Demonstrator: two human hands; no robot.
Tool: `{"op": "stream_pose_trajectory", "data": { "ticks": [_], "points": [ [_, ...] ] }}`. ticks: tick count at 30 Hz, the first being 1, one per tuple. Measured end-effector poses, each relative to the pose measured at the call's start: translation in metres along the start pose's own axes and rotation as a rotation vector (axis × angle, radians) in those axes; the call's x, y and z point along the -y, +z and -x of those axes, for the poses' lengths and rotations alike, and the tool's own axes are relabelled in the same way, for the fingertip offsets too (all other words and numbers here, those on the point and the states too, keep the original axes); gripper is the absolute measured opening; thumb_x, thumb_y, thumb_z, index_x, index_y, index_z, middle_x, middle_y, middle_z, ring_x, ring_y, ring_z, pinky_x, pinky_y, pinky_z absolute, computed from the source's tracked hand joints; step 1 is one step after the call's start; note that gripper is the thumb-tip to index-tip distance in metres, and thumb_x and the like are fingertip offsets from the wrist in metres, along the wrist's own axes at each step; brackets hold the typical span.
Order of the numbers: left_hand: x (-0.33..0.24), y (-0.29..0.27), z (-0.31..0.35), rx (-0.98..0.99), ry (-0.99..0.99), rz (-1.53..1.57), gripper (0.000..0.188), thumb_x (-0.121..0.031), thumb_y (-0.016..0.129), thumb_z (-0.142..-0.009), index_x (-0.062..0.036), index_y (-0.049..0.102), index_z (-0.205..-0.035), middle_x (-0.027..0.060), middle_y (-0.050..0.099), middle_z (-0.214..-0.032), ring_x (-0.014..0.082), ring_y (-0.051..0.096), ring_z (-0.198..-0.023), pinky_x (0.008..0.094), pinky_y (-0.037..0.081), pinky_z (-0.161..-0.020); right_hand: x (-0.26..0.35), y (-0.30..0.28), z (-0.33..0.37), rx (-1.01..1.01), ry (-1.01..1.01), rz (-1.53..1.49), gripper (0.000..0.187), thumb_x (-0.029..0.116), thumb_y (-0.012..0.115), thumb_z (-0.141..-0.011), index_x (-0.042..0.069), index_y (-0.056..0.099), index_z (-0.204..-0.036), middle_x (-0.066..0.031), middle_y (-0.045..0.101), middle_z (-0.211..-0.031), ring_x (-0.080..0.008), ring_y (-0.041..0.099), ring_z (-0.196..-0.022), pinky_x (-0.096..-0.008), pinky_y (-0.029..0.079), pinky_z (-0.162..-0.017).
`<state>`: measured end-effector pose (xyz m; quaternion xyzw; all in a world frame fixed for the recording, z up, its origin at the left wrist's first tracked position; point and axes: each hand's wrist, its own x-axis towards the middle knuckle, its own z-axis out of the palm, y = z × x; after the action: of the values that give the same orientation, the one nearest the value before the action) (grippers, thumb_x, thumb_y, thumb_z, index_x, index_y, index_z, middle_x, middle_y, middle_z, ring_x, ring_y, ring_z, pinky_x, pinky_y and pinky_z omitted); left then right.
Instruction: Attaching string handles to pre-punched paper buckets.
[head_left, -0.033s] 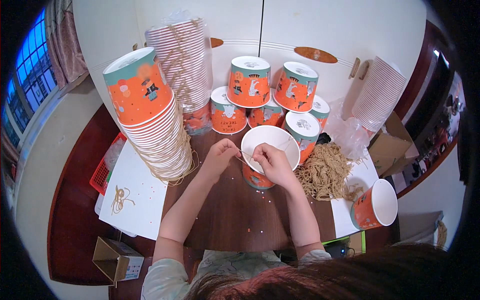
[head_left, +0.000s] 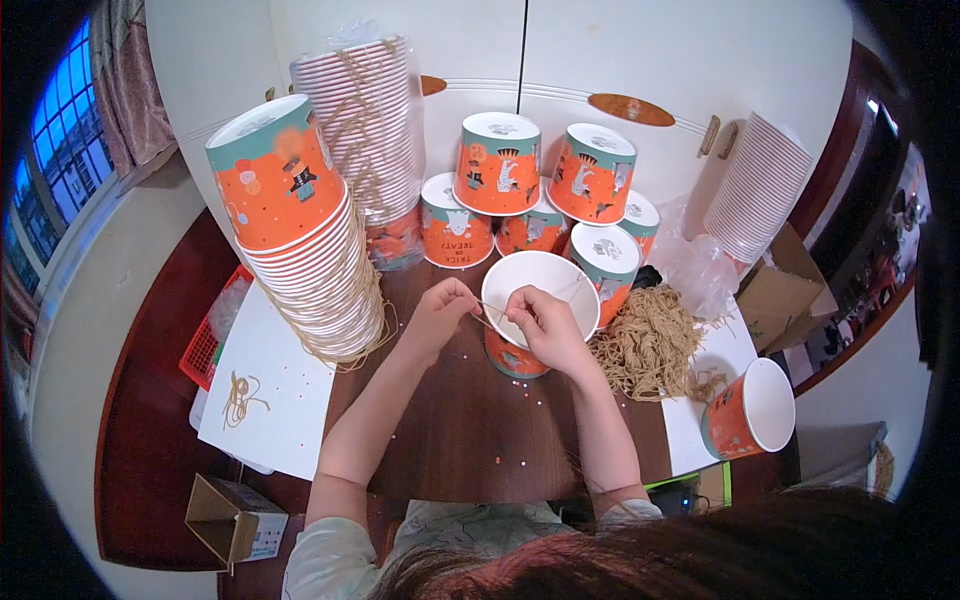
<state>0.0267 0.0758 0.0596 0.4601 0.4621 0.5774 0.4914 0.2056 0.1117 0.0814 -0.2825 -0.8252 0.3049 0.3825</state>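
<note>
An orange and teal paper bucket with a white inside stands upright before me, mouth up. At its left rim my left hand is closed, fingertips pinched on a thin tan cord. My right hand reaches over the near rim, thumb and fingers pinched on the same cord; its palm covers part of the bucket's front. A stretch of cord also shows inside the bucket, towards its right wall. Whether the cord is knotted is too small to tell.
Upturned buckets are piled behind. Tall nested stacks rise at left, back left and back right. A tangled cord heap lies right, near a tilted bucket. Loose cord rests on white board. An open carton sits low left.
</note>
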Motion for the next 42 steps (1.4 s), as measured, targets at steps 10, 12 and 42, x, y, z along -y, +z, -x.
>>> {"op": "stream_pose_trajectory", "data": {
  "ticks": [10,12,42],
  "points": [
    [0.013,0.002,-0.006,0.044,0.133,-0.153,0.003,-0.004,0.053,-0.076,-0.0042,0.051,-0.073,-0.0002,0.052,-0.067,0.0060,0.048,-0.066,0.0202,0.037,-0.061,-0.002,0.002,0.001,0.033,-0.001,-0.036,0.003,0.005,0.050,-0.080,0.002,0.049,-0.080,-0.0112,0.055,-0.070,-0.0241,0.055,-0.066,-0.0311,0.042,-0.061],
    [0.013,0.003,-0.005,0.044,0.141,-0.177,0.004,-0.004,0.053,-0.075,-0.0040,0.050,-0.073,-0.0008,0.051,-0.066,0.0057,0.047,-0.066,0.0203,0.037,-0.060,-0.001,0.002,0.002,0.053,0.031,-0.077,0.003,0.005,0.050,-0.081,0.003,0.049,-0.081,-0.0083,0.054,-0.069,-0.0182,0.054,-0.065,-0.0291,0.042,-0.061],
    [-0.011,0.009,0.017,0.109,0.681,-0.671,0.010,-0.008,0.065,-0.067,-0.0049,0.057,-0.071,0.0022,0.056,-0.077,0.0147,0.050,-0.069,0.0256,0.043,-0.051,0.010,-0.002,0.001,-0.165,0.021,-0.811,0.021,0.000,0.052,-0.082,0.005,0.041,-0.099,-0.0006,0.053,-0.075,-0.0073,0.049,-0.073,-0.0200,0.037,-0.068]
  ]
}}
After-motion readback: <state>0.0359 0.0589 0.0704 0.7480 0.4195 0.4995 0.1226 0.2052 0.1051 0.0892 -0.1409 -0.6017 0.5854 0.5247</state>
